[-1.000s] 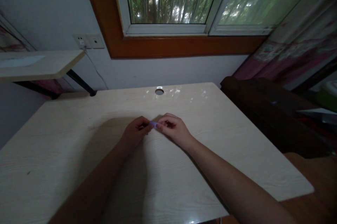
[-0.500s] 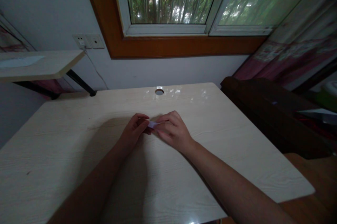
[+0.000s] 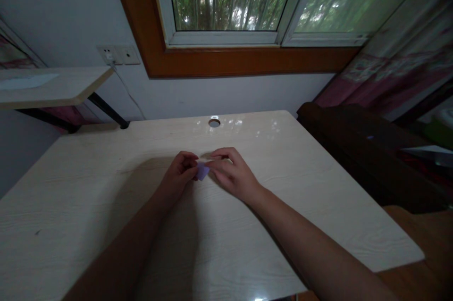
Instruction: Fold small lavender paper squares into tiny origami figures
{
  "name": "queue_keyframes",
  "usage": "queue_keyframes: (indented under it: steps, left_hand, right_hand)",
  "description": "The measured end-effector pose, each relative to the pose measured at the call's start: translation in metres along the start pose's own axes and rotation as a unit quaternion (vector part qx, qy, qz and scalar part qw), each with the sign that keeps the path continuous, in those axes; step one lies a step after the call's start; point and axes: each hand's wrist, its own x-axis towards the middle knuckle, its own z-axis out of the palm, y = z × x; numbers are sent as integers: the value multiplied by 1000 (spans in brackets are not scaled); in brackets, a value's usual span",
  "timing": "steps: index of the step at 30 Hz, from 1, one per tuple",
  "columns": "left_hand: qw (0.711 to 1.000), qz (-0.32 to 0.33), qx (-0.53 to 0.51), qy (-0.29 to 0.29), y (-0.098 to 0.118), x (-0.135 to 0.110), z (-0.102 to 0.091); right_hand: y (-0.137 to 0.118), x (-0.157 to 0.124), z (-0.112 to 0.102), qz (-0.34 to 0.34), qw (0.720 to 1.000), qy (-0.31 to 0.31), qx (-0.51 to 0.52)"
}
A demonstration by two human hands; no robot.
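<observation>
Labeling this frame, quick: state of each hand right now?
Left hand: fingers closed on the small purple paper piece.
Right hand: fingers pinching the same paper piece from the other side, above the table.

A room in a home: a pale wood desk [image 3: 106, 206] under a wood-framed window [image 3: 226, 8], patterned curtains [image 3: 399, 70], a wall socket [image 3: 118, 55], a dark sofa [image 3: 368, 154].

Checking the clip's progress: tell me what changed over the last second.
The small purple piece turned between the fingertips, showing a broader face and hanging lower. The left hand and right hand kept pinching it, barely shifting. The table stayed as it was.
</observation>
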Motion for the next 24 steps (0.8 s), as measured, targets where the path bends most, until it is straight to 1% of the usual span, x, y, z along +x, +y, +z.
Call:
queue_keyframes:
  steps: [3, 7, 10, 14, 17, 20, 24]
  left_hand:
    - [1000, -10, -2, -29, 2, -1, 0]
    - [998, -23, -15, -59, 5, -3, 1]
    - [997, -33, -21, -71, 8, -4, 3]
    - [996, -34, -29, -71, 9, -4, 5]
    - [997, -27, -39, -62, 7, -3, 3]
    - [996, -28, -42, -73, 3, -1, 1]
    - [996, -21, -28, -77, 0, -1, 0]
  right_hand:
    - [3, -2, 2, 17, 998, -26, 62]
    - [5, -3, 3, 45, 985, -95, 134]
    - [3, -2, 3, 66, 978, -114, 163]
    - [1, -1, 3, 93, 974, -103, 179]
    - [2, -1, 3, 109, 977, -58, 172]
    - [4, -2, 2, 109, 984, -21, 143]
    - [5, -3, 2, 85, 988, -33, 127]
